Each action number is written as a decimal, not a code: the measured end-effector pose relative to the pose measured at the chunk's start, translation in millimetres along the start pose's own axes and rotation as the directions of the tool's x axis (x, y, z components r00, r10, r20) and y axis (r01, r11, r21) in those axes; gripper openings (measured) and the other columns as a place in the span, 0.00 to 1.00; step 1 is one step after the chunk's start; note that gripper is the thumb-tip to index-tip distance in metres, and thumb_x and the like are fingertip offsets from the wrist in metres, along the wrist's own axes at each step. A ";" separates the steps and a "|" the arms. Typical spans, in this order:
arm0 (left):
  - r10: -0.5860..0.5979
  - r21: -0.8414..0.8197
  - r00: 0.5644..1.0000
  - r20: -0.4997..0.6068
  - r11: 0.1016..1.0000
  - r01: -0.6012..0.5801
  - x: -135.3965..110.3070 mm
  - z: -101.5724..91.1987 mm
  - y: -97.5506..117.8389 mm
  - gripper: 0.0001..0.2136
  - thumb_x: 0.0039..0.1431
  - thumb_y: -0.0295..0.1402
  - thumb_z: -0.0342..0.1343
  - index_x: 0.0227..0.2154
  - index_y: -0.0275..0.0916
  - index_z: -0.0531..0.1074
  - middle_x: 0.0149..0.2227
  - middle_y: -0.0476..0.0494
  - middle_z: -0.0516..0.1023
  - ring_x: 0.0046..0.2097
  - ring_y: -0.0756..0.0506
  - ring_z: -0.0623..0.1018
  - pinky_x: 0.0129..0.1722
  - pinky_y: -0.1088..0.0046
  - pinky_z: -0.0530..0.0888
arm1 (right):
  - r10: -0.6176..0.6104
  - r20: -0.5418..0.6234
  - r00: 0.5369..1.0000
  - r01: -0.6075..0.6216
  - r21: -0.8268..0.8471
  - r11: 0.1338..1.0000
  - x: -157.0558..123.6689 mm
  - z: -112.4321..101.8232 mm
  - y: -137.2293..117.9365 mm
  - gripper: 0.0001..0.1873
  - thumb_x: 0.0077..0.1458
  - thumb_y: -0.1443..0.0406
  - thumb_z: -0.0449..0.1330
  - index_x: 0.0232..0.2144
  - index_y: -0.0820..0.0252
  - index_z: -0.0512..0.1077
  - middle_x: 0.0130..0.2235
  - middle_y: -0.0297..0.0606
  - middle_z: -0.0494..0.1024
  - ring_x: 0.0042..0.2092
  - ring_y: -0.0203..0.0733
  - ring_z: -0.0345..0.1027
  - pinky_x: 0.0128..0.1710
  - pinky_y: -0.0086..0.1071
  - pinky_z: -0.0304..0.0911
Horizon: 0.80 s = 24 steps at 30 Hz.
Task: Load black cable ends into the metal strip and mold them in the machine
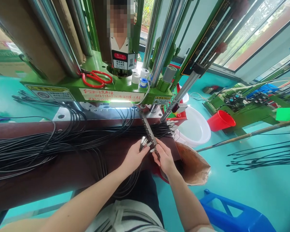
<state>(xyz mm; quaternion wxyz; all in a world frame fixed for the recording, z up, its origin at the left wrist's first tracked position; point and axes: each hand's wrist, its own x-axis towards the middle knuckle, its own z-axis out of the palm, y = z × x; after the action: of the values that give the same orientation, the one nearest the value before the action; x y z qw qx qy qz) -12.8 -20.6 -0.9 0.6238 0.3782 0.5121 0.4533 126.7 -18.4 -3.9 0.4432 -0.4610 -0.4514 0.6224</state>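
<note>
A long, narrow, dark-grey metal bar with small fittings along it (148,129) slants above the front edge of the brown surface (38,190), its far end near the green metal machine (73,91). The right hand's grip (164,154) is clamped on its near end; the left hand's grip (134,153) is closed around silvery metal cable ends (143,142) just beside it. Beyond the hands, a thick bundle of thin black cables (106,132) lies across the surface, silver-tipped at right. Red-handled scissors (96,79) rest on the machine. Rightward stand a round white plastic basin (200,127) and a red plastic bucket (221,120).
</note>
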 end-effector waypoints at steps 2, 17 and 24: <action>0.036 0.049 0.999 0.006 0.998 -0.037 0.8 -0.1 -1.8 0.09 0.46 0.37 0.56 0.24 0.38 0.63 0.14 0.58 0.56 0.16 0.56 0.55 0.16 0.80 0.53 | 0.010 0.018 1.000 -0.010 -0.008 1.000 0.1 -1.1 -1.0 0.24 0.55 0.57 0.52 0.53 0.61 0.63 0.14 0.24 0.59 0.14 0.25 0.45 0.10 0.21 0.40; 0.016 -0.024 0.999 0.031 1.000 -0.015 2.3 -10.3 -8.3 0.13 0.44 0.40 0.59 0.22 0.37 0.62 0.14 0.59 0.56 0.14 0.57 0.55 0.14 0.80 0.52 | -0.019 0.051 0.999 0.028 -0.189 0.982 -0.4 5.0 -2.6 0.25 0.54 0.57 0.53 0.53 0.61 0.63 0.15 0.25 0.58 0.15 0.26 0.47 0.11 0.21 0.43; 0.066 -0.176 0.992 -0.107 0.981 -0.085 -2.4 -17.8 1.5 0.15 0.53 0.46 0.49 0.30 0.37 0.65 0.16 0.58 0.56 0.17 0.56 0.56 0.16 0.81 0.56 | 0.011 0.044 0.999 -0.007 -0.094 0.996 0.2 -1.8 -4.5 0.24 0.56 0.58 0.52 0.53 0.61 0.63 0.14 0.24 0.58 0.14 0.25 0.44 0.11 0.21 0.39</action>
<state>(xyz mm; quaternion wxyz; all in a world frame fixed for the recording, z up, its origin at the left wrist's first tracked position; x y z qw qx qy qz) -30.7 -22.3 -2.2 0.6112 0.3161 0.4851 0.5396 129.0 -17.0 0.1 0.4079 -0.4693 -0.4878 0.6127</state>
